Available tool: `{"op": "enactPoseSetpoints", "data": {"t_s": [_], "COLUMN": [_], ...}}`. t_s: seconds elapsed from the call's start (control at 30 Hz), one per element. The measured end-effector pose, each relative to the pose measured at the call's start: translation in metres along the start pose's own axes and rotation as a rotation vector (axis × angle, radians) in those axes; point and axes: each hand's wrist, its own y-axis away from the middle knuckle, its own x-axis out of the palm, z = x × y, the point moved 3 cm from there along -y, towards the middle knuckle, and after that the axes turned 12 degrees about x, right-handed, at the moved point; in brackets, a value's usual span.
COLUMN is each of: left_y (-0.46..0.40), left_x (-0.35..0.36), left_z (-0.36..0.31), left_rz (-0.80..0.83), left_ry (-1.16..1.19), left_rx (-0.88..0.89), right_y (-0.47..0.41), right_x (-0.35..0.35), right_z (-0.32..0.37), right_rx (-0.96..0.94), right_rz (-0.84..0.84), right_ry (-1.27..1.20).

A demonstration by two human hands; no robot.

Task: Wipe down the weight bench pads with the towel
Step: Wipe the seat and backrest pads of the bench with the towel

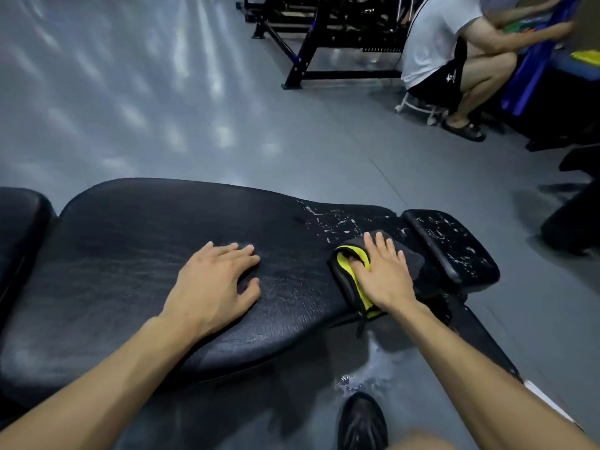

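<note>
Right hand [381,274] flat, fingers spread, pressing towel [352,280] on long pad [146,271]. Left hand [214,280] splayed, empty, bracing. Best sweep firmly toward speckled small pad [454,245], overlapping strokes.

Bench pad [146,271]: black, finely creased, with white flecks at its right end; the small end pad [454,245] is likewise black with white flecks. Towel [352,271]: dark grey outside, bright yellow inside. Floor [162,108]: plain grey with pale reflections.

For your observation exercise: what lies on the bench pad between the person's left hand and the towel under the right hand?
In the head view, only bare black bench pad separates the left hand from the towel.
</note>
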Motion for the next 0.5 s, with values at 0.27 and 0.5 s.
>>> {"op": "enactPoseSetpoints", "data": {"t_s": [0.27, 0.5], "left_y": [-0.001, -0.008], "left_x": [0.009, 0.01], "left_z": [-0.005, -0.004], "left_rz": [-0.024, -0.051], "left_ry": [-0.035, -0.04], "left_rx": [-0.033, -0.054], "right_y": [0.048, -0.049], "right_x": [0.0, -0.001], "right_z": [0.025, 0.042], "right_rx": [-0.614, -0.306], "right_rz": [0.098, -0.018], "right_ry": [-0.099, -0.063]}}
